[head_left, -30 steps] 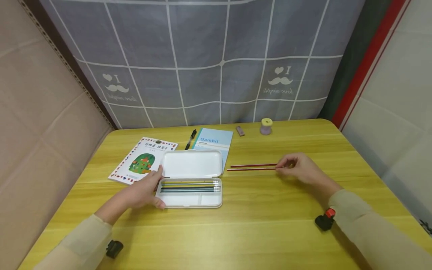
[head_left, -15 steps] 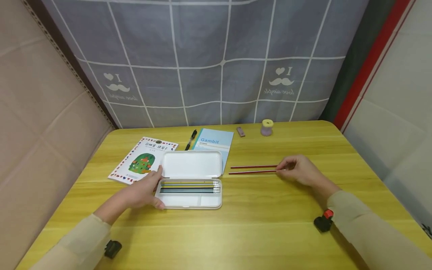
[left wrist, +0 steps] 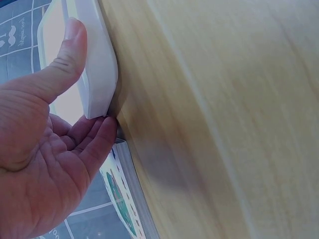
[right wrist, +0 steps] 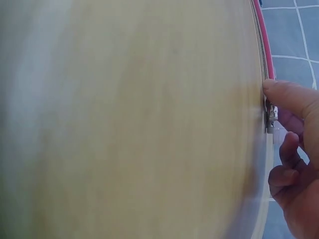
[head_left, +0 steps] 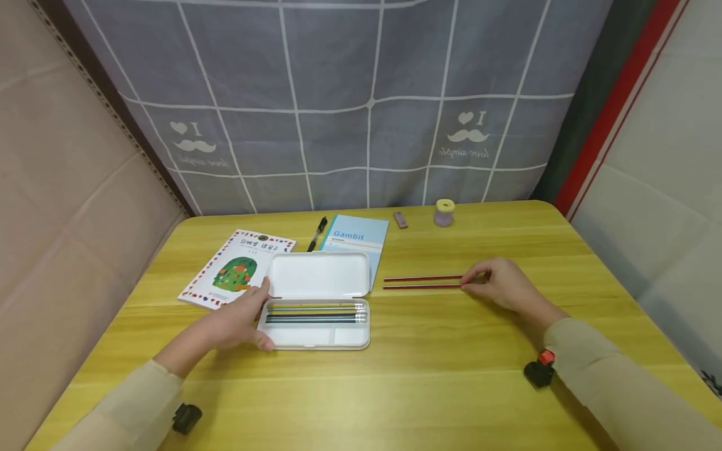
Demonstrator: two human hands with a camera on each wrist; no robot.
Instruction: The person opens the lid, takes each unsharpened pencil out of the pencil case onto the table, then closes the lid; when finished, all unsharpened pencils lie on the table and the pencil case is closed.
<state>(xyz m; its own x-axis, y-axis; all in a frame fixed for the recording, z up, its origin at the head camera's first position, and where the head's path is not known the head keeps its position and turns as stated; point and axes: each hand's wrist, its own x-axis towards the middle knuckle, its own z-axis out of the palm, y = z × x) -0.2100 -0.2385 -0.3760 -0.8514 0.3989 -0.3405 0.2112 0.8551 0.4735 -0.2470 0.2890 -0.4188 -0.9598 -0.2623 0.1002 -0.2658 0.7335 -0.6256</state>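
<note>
A white pencil case lies with its lid folded back, several striped pencils in its upper compartment. My left hand grips the case's left end. In the left wrist view the thumb lies along the case's side, with the fingers curled at its corner. To the right of the case, my right hand pinches two dark red pencils by their right ends. They lie side by side with a narrow gap. The right wrist view shows a red pencil edge-on beside the thumb, with metal eraser ends below.
A picture book lies left of the case, partly behind the left hand. Behind the lid are a light blue notebook and a black pen. An eraser and a yellow-topped spool-shaped object stand near the table's back edge.
The nearer red pencil has swung slightly toward the person, so the two pencils now lie more evenly with their left tips lined up. The left hand keeps its place on the case.
</note>
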